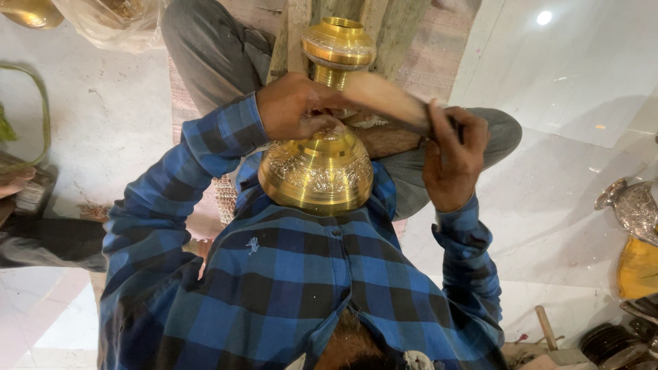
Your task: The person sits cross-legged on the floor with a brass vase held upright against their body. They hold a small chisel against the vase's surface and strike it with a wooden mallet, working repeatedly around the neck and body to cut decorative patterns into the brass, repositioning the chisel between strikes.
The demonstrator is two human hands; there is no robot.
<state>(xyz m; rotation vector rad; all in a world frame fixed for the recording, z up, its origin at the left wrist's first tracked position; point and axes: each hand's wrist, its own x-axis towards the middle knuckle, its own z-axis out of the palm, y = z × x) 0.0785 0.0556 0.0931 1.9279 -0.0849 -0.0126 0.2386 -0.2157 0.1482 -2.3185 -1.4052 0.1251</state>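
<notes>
At the far left, a green loop (42, 109) lay on the pale floor (116, 116). The person, in a blue checked shirt (288, 274), sat with a brass vessel (317, 171) pressed against the chest and propped on the lap, its engraved band facing the camera and its neck part (338, 46) pointing away. The left hand (296, 106) was closed around the narrow middle of the vessel, so this grip held the piece steady. The right hand (454, 161) was clenched on 1 wooden tool (387, 103), which lay across the vessel near the left hand. In my judgement, good work here needed a firm left hold and short, controlled strokes. At the far right, a silver-coloured engraved piece (634, 205) lay on the floor.
</notes>
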